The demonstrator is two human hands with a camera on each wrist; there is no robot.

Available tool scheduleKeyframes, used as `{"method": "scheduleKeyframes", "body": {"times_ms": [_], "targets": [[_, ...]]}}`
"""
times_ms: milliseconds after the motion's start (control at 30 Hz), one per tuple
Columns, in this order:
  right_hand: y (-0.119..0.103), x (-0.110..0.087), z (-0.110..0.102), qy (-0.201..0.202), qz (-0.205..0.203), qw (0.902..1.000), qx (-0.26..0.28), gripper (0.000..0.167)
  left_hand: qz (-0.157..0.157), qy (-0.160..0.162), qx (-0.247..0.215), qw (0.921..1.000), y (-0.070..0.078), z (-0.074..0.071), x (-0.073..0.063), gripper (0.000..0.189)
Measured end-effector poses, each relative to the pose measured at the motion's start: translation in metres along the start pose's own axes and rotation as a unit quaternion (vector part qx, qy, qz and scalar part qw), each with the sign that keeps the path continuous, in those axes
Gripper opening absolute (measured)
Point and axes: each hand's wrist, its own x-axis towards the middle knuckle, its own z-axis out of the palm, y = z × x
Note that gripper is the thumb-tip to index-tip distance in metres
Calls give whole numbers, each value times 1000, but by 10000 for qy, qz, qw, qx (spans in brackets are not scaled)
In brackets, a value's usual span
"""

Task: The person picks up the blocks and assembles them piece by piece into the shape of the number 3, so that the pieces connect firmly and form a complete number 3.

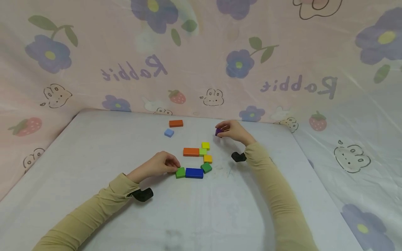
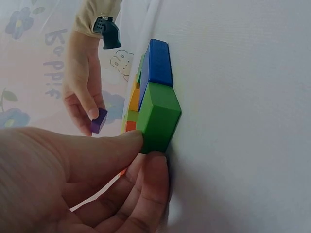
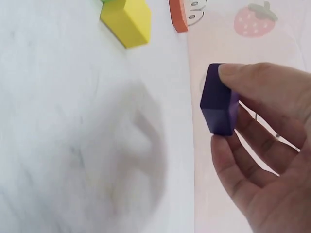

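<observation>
My left hand (image 1: 161, 163) pinches a light green block (image 2: 159, 116) between thumb and fingers. That block lies on the table at the left end of a long blue block (image 1: 194, 173). Off the table, my right hand (image 1: 233, 132) holds a small purple block (image 3: 218, 99) by its edges, thumb on one side and fingertips on the other. From the blue block's right end, a dark green block (image 1: 206, 167), an orange-yellow block (image 1: 208, 159), a lime block (image 1: 203, 151) and a yellow block (image 1: 205, 145) run away from me. An orange-red block (image 1: 191, 152) adjoins the lime one.
Farther back on the white table (image 1: 125, 139) lie a second orange-red block (image 1: 176, 123) and a light blue block (image 1: 169, 132). A printed curtain (image 1: 194, 76) with flowers and rabbits rises behind the table. Dark camera mounts (image 1: 143, 194) hang below both wrists.
</observation>
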Motion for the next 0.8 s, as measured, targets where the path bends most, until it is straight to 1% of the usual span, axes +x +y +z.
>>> {"method": "scheduleKeyframes", "body": {"times_ms": [200, 333, 533, 800], "targets": [[-11, 12, 17, -2, -83, 10000, 24, 39, 47, 9, -3, 10000, 0, 0, -1, 10], [-14, 19, 29, -58, -93, 9999, 33, 37, 35, 11, -41, 10000, 1, 0, -1, 10], [-15, 28, 43, -132, -18, 9999, -14, 36, -32, 11, -35, 10000, 1, 0, -1, 10], [-16, 31, 54, -154, 167, 9997, -88, 31, -35, 16, -40, 10000, 0, 0, 0, 10]]}}
